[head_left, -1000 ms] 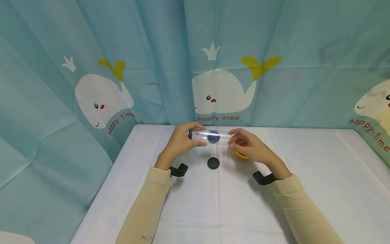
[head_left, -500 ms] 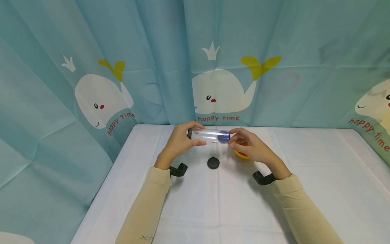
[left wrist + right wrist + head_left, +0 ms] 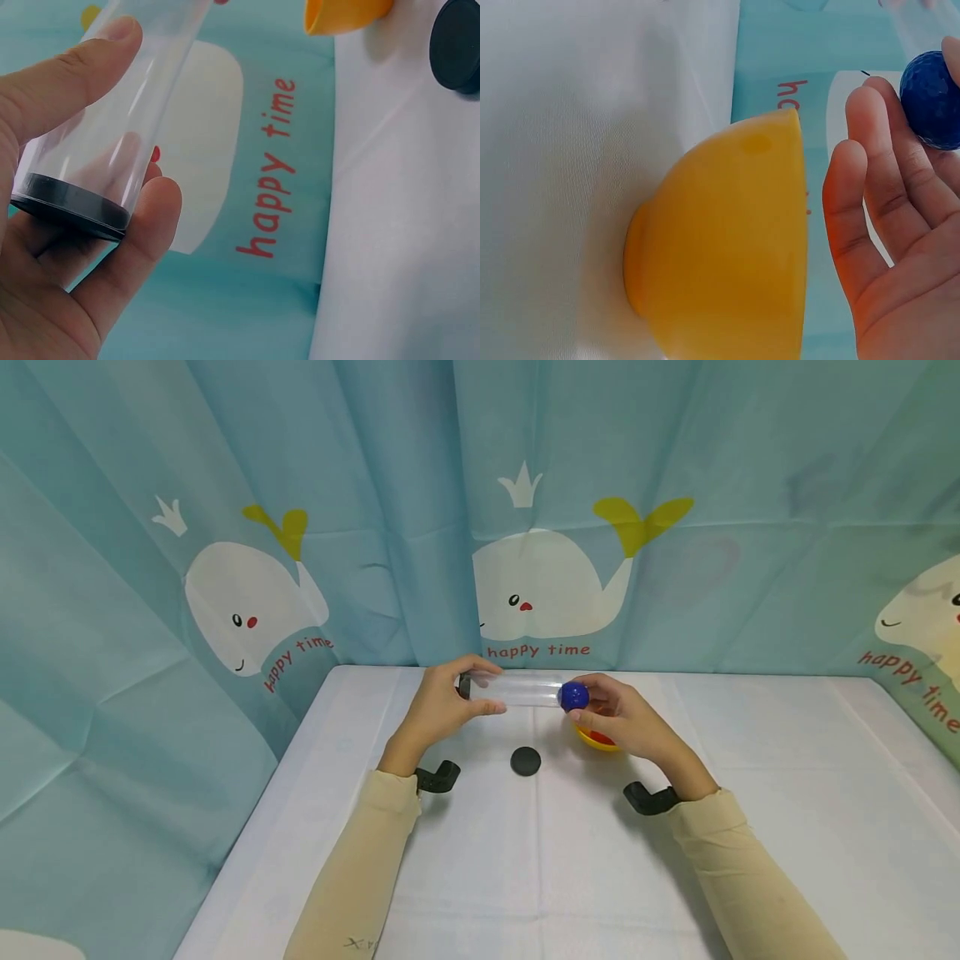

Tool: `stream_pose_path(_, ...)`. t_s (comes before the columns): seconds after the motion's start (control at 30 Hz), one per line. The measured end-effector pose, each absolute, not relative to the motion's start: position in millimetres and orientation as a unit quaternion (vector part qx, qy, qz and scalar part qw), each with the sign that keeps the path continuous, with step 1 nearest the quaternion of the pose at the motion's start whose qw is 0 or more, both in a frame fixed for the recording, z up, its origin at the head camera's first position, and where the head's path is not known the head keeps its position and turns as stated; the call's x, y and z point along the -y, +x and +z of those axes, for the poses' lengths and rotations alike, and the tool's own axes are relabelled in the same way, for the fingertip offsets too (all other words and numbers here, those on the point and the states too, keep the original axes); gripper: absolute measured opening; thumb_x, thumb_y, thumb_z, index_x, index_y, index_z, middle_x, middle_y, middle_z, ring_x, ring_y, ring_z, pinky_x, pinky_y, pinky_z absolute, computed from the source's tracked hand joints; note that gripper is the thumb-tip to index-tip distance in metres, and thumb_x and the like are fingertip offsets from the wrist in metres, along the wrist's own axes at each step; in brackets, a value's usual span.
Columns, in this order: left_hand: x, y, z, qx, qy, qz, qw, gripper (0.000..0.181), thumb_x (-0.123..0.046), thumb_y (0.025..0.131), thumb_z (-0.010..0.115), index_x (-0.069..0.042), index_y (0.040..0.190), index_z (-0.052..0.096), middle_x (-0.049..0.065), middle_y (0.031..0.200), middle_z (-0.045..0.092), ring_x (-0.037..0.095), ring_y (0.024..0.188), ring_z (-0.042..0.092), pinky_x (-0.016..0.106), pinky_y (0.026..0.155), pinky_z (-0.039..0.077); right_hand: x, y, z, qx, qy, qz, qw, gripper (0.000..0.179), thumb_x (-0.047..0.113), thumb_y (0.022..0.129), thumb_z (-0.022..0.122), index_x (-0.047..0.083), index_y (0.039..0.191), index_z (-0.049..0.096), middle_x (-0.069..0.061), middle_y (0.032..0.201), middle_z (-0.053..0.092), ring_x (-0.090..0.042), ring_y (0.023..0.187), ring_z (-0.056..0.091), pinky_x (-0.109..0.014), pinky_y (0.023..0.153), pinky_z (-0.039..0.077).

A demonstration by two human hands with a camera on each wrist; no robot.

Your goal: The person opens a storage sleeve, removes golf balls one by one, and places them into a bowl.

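Observation:
My left hand (image 3: pixel 442 702) grips a clear plastic tube (image 3: pixel 517 690) near its left end, thumb on one side and fingers on the other. A black cap (image 3: pixel 75 202) closes that end in the left wrist view. At the tube's right end is a dark blue golf ball (image 3: pixel 574 696), its dimples visible in the right wrist view. My right hand (image 3: pixel 626 714) holds the ball between thumb and fingers, the other fingers spread. The tube's inside shows nothing else. Below the right hand stands a yellow bowl (image 3: pixel 735 247), partly hidden in the head view.
A loose black cap (image 3: pixel 526 762) lies on the white tablecloth (image 3: pixel 480 860) in front of the tube. Something red (image 3: pixel 602 737) shows inside the bowl. A blue curtain (image 3: pixel 420 510) with whale prints hangs behind the table.
The blue golf ball has rolled rightward along the tube and come out of its right end into my right fingers. The tube's right end has tilted slightly; both arms have barely moved.

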State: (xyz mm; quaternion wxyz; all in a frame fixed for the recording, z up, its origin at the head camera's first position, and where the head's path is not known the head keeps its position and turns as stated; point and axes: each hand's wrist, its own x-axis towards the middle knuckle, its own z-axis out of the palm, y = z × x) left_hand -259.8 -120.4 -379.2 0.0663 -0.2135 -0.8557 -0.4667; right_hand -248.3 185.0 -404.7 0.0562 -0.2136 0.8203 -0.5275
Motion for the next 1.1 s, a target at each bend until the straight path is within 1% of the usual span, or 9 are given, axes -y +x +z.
stream_pose_path(0.17,121,-260,-378,0.852,-0.215,-0.472,0.069,0.043,-0.03,0.076,0.093,-0.033,0.114,0.073,-0.008,0.111,0.073,0.014,0.105,0.066,0.04,0.085,0.055,-186,-248,-404,-0.821,-0.203,-0.531,0.053,0.042,0.012,0.097,0.071,0.003,0.135,0.056,-0.016,0.123,0.067,-0.022,0.1,0.067,-0.019,0.087,0.055)
stream_pose_path(0.4,120,-260,-378,0.85,-0.213,-0.477,0.068,0.043,-0.027,0.076,0.093,-0.031,0.113,0.073,-0.006,0.111,0.074,0.015,0.106,0.066,0.041,0.088,0.055,-188,-247,-404,-0.829,-0.2,-0.522,0.04,0.043,0.017,0.096,0.073,0.005,0.135,0.057,-0.016,0.123,0.068,-0.027,0.1,0.065,-0.02,0.086,0.055)
stream_pose_path(0.6,121,-260,-378,0.85,-0.213,-0.477,0.068,0.044,-0.031,0.075,0.093,-0.032,0.113,0.072,-0.007,0.11,0.074,0.014,0.105,0.066,0.041,0.089,0.054,-191,-248,-404,-0.837,-0.193,-0.51,0.029,0.044,0.02,0.096,0.074,0.008,0.135,0.058,-0.013,0.118,0.067,-0.026,0.098,0.065,-0.022,0.084,0.055)
stream_pose_path(0.63,122,-260,-379,0.849,-0.214,-0.478,0.068,0.043,-0.031,0.075,0.093,-0.032,0.113,0.072,-0.006,0.111,0.074,0.014,0.105,0.066,0.041,0.09,0.054,-192,-249,-404,-0.837,-0.19,-0.512,0.03,0.043,0.02,0.096,0.074,0.008,0.134,0.059,-0.013,0.118,0.067,-0.025,0.097,0.065,-0.022,0.084,0.056)
stream_pose_path(0.77,122,-260,-378,0.845,-0.216,-0.485,0.063,0.043,-0.033,0.076,0.092,-0.031,0.115,0.072,0.002,0.115,0.075,0.015,0.105,0.066,0.043,0.09,0.054,-196,-249,-402,-0.836,-0.18,-0.518,0.032,0.043,0.018,0.096,0.072,0.006,0.134,0.056,-0.016,0.12,0.068,-0.025,0.096,0.066,-0.024,0.082,0.057)
stream_pose_path(0.87,122,-260,-378,0.841,-0.217,-0.492,0.059,0.046,-0.035,0.077,0.091,-0.027,0.117,0.072,0.004,0.116,0.074,0.015,0.105,0.066,0.042,0.089,0.054,-199,-249,-399,-0.84,-0.169,-0.515,0.032,0.043,0.019,0.097,0.071,0.007,0.135,0.055,-0.017,0.123,0.068,-0.026,0.097,0.065,-0.023,0.082,0.057)
stream_pose_path(1.03,122,-260,-377,0.839,-0.217,-0.496,0.06,0.049,-0.036,0.076,0.091,-0.023,0.119,0.072,-0.004,0.113,0.074,0.014,0.104,0.066,0.041,0.089,0.055,-204,-250,-397,-0.846,-0.16,-0.509,0.025,0.043,0.02,0.096,0.072,0.008,0.133,0.056,-0.015,0.123,0.068,-0.027,0.101,0.065,-0.023,0.085,0.057)
stream_pose_path(1.1,122,-260,-377,0.839,-0.217,-0.496,0.06,0.049,-0.036,0.077,0.091,-0.023,0.119,0.072,-0.004,0.113,0.074,0.014,0.104,0.066,0.041,0.089,0.055,-206,-250,-396,-0.844,-0.163,-0.51,0.022,0.042,0.019,0.095,0.073,0.008,0.132,0.057,-0.015,0.121,0.068,-0.026,0.1,0.066,-0.023,0.086,0.056)
